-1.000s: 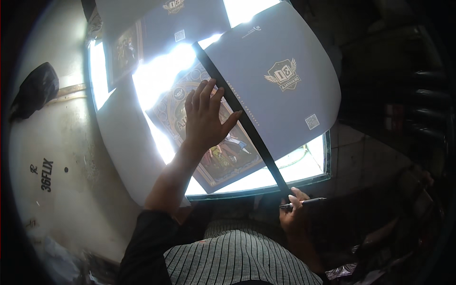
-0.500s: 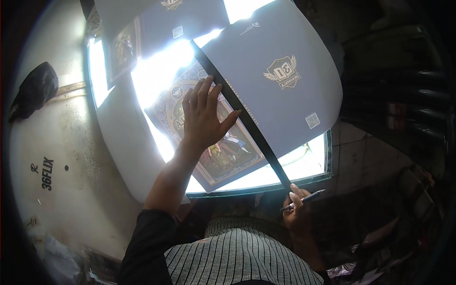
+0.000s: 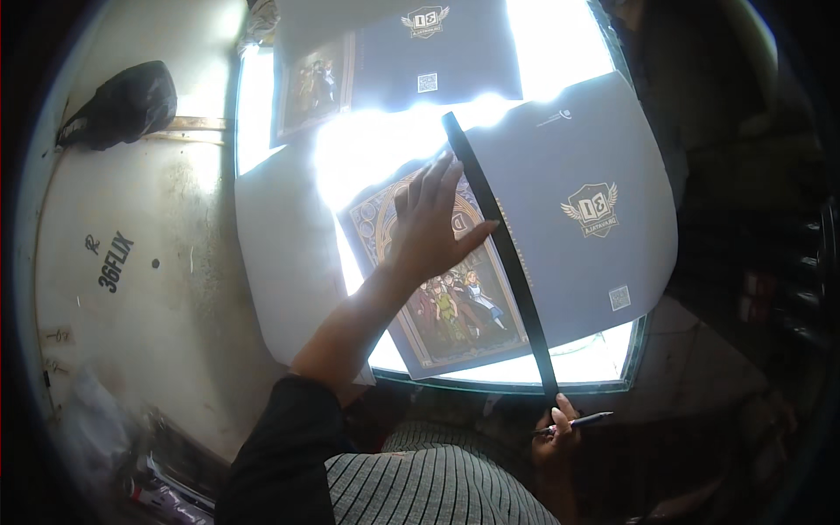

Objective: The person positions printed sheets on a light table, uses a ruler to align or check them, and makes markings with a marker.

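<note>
Atop the printed sheet (image 3: 573, 136): left hand (image 3: 429, 223), palm down, fingers extended away from the wearer, thumb out onto the black strip (image 3: 518, 276). By the strip's near end: right hand (image 3: 556, 433), closed around a pen (image 3: 592, 420) pointing left. Black strip: flat across sheet, long axis far-left to near-right. Beneath: lit glass table (image 3: 588, 357). Beyond: second printed sheet (image 3: 472, 66).
</note>
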The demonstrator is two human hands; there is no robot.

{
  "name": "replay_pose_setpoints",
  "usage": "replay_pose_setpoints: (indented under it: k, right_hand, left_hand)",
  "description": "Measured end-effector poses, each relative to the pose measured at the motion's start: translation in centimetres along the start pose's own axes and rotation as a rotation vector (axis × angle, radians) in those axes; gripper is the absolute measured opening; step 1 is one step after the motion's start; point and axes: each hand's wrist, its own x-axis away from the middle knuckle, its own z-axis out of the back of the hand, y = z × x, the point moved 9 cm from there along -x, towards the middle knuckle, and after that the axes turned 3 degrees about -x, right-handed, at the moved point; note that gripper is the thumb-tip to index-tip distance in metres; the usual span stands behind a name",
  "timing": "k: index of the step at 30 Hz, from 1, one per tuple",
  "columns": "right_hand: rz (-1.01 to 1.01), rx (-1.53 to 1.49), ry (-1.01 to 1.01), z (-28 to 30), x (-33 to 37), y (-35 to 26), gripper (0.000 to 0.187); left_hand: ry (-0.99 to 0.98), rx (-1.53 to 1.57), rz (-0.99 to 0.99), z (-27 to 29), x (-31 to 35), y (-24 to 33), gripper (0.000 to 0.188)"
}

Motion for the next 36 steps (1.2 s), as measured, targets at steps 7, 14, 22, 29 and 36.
replay_pose_setpoints:
  k: [7,14,22,29,36]
  right_hand:
    - [-0.026,-0.034,-0.023,-0.1,0.7,0.7,0.05]
    - [-0.02,-0.07,0.021,-0.1,1.1,1.3,0.047]
    - [-0.027,-0.081,0.004,-0.2,0.7,0.8,0.033]
    - [-0.069,-0.059,-0.016,-0.5,0.5,0.2,0.038]
    - [-0.043,-0.081,-0.083,0.0,-1.9,-0.9,0.045]
  left_hand:
    - [0.035,-0.128,-0.005,0.3,-0.9,-0.3,0.081]
    - [0.024,-0.135,0.002,0.2,-0.8,-0.5,0.08]
    - [0.008,-0.162,0.004,0.3,-0.7,-0.4,0.08]
    - [0.019,-0.169,-0.022,0.5,-0.5,-0.7,0.086]
    - [-0.043,-0.02,-0.103,1.6,-1.4,0.5,0.128]
